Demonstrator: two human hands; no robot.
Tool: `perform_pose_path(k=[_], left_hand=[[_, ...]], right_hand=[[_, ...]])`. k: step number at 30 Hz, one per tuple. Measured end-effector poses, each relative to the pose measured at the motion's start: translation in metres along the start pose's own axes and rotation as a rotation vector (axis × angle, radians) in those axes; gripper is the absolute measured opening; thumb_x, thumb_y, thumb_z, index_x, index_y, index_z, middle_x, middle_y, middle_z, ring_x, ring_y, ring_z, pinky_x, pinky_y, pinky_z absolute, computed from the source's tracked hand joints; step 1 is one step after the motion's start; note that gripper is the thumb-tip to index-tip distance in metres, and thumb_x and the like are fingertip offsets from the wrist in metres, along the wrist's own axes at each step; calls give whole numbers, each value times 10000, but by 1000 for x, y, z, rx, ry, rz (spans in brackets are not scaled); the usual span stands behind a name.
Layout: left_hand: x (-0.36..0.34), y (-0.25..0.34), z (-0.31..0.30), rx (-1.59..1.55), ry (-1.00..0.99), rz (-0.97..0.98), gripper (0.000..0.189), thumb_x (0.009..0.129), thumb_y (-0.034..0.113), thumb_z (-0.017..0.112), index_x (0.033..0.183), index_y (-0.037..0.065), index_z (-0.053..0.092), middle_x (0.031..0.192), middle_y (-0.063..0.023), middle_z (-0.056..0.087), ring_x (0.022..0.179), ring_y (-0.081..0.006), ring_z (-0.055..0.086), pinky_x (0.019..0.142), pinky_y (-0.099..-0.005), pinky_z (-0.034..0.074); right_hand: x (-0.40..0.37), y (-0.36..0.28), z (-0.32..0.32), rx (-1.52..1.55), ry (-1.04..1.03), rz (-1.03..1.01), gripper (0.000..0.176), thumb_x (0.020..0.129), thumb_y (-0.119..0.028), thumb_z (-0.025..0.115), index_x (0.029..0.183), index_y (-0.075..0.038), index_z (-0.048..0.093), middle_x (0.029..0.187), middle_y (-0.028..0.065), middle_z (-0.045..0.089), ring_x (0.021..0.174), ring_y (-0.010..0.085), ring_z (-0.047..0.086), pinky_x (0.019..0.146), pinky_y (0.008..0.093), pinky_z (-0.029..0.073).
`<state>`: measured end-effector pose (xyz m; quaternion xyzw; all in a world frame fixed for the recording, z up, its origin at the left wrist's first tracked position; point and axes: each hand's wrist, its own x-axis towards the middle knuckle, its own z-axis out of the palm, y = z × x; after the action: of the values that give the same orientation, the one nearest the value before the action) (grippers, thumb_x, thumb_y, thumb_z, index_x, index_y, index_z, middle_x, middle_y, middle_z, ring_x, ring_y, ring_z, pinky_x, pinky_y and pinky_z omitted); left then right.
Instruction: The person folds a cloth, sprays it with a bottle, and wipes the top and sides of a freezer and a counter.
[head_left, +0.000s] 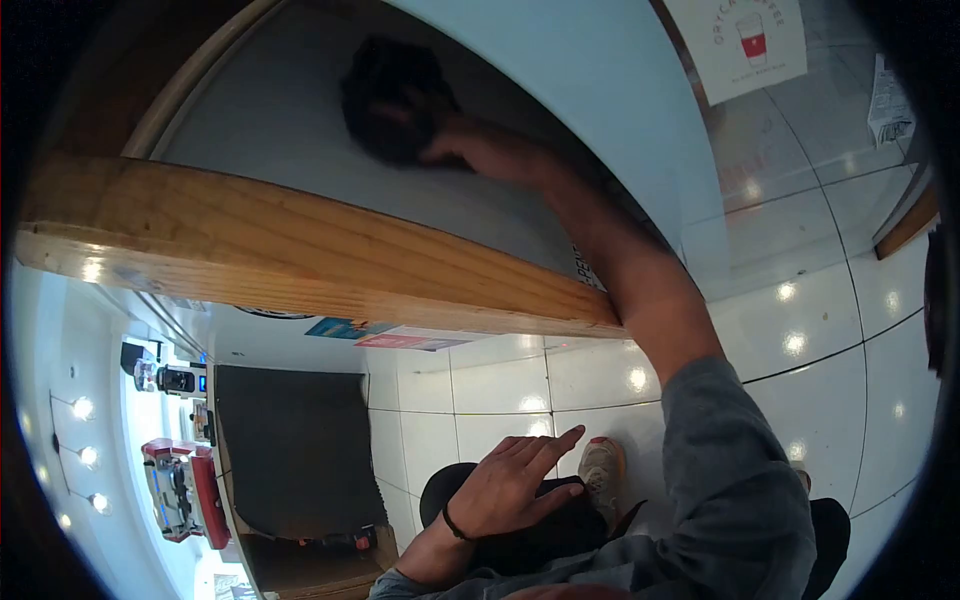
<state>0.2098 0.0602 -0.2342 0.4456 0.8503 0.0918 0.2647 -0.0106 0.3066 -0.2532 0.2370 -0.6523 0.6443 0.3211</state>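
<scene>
My right hand [445, 135] reaches past a wooden frame bar and grips a bunched black cloth [385, 85]. The cloth lies against a grey, smooth panel [290, 130], and both are slightly blurred. Fingers are partly sunk in the dark fabric. Low in the view, my left hand [510, 485] hangs in front of my body with its fingers stretched out, holding nothing. A dark band circles that wrist.
The wooden bar [300, 245] crosses below my right arm. A pale curved panel [620, 90] and a coffee poster [740, 45] are at upper right. White tiles [800, 310] cover the floor. A dark mat [295, 450] and red coffee machine [185, 490] stand left.
</scene>
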Motion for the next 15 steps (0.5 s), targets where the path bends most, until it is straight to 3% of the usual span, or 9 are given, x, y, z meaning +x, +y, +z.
perform_pose_path(k=[9, 13, 15], left_hand=[[-10, 0, 3, 57, 14, -20, 673, 932, 363, 664, 1469, 55, 399, 1029, -185, 659, 976, -342, 645, 922, -431, 475], [-16, -2, 8, 29, -12, -9, 667, 937, 357, 657, 1471, 57, 394, 1032, -191, 657, 984, -351, 642, 921, -437, 473], [-14, -3, 8, 15, -16, -3, 657, 915, 322, 688, 1455, 63, 419, 1058, -184, 665, 995, -358, 641, 918, -435, 479]], right_hand=[[60, 114, -32, 18, 283, 370, 544, 935, -341, 513, 1421, -96, 506, 1578, 163, 293, 1443, 343, 253, 1178, 445, 213], [62, 86, -28, 148, 158, 472, 577, 939, -371, 515, 1419, -51, 493, 1549, 176, 356, 1415, 326, 331, 1163, 409, 260], [68, 39, -13, 208, 35, 383, 596, 942, -385, 516, 1418, -28, 487, 1534, 182, 388, 1401, 318, 370, 1155, 391, 283]])
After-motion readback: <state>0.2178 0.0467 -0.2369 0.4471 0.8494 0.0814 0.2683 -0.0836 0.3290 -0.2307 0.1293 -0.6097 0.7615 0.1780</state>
